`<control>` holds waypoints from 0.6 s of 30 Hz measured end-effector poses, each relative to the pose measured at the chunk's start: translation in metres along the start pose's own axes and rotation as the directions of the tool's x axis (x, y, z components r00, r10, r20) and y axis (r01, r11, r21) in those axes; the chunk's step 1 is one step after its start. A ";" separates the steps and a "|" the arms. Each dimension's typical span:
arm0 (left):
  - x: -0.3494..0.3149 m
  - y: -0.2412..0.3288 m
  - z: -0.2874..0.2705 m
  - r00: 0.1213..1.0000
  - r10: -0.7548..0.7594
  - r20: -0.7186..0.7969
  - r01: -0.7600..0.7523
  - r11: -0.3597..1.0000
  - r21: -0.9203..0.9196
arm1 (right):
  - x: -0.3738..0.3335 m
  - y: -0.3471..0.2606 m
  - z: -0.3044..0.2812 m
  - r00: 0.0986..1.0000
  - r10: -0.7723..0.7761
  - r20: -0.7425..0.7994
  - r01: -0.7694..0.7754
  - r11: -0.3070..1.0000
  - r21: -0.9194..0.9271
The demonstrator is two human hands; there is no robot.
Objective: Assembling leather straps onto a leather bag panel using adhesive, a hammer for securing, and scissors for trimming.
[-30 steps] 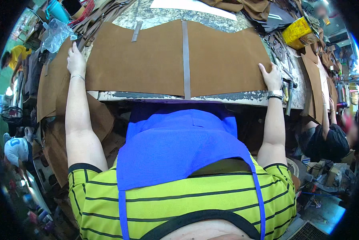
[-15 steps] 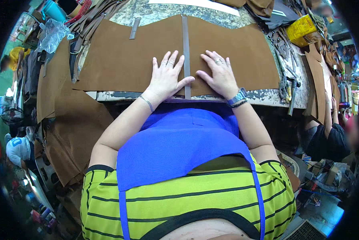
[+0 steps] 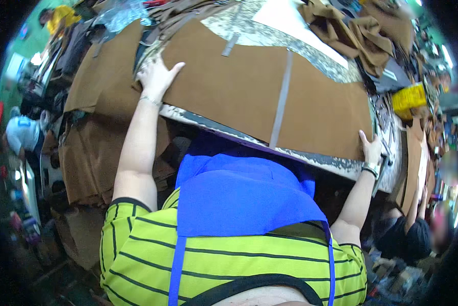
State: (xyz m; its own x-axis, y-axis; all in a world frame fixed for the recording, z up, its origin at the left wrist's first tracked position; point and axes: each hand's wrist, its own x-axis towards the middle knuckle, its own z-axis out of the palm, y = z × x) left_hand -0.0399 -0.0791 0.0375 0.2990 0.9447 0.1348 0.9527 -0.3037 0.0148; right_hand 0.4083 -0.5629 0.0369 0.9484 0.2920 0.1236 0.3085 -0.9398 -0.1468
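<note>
A wide brown sheet of fabric or leather [image 3: 229, 86] with a wavy far edge lies flat on the table in front of me. A grey strip [image 3: 282, 102] runs across it from far edge to near edge. A shorter grey strip [image 3: 231, 44] sits at its far edge. My left hand [image 3: 156, 77] is at the sheet's left end, open, thumb stretched out over the brown surface. My right hand [image 3: 372, 149] is at the sheet's right end, open, thumb raised and apart; its other fingers are partly hidden. Neither hand holds anything I can make out.
The mottled table edge [image 3: 208, 121] runs in front of my blue apron [image 3: 249, 194]. A white sheet [image 3: 300, 30] lies beyond the brown one. Brown pieces [image 3: 111, 137] hang at the left. A yellow container [image 3: 410, 102] and metal tools [image 3: 384, 158] are at the right. Other people work on both sides.
Both hands have left the sheet's middle and spread outward, the left to its left end, the right to its right end. The view has tilted, so the table now slants down to the right.
</note>
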 end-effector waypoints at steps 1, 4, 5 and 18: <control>0.006 0.001 -0.002 1.000 -0.009 0.025 0.010 0.999 -0.043 | 0.014 0.013 0.007 0.999 -0.015 0.034 0.012 0.998 0.065; 0.018 -0.008 0.007 0.996 0.080 0.031 -0.068 0.956 -0.286 | 0.034 0.026 0.017 0.983 -0.153 0.099 0.128 0.965 0.228; 0.019 -0.014 0.020 0.990 0.138 -0.031 -0.141 0.946 -0.292 | 0.035 0.016 0.014 0.951 -0.282 0.129 0.234 0.925 0.299; -0.034 -0.067 -0.178 0.960 0.131 -0.250 -0.267 0.706 -0.656 | 0.081 -0.021 -0.197 0.969 -0.247 0.027 0.098 0.482 0.871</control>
State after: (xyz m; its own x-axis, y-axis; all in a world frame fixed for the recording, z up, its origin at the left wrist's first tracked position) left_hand -0.1242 -0.1132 0.2087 0.3977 0.8358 0.3785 0.5571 -0.5477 0.6242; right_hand 0.4643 -0.5548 0.2434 0.8446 0.5196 0.1292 0.3056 -0.2698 -0.9131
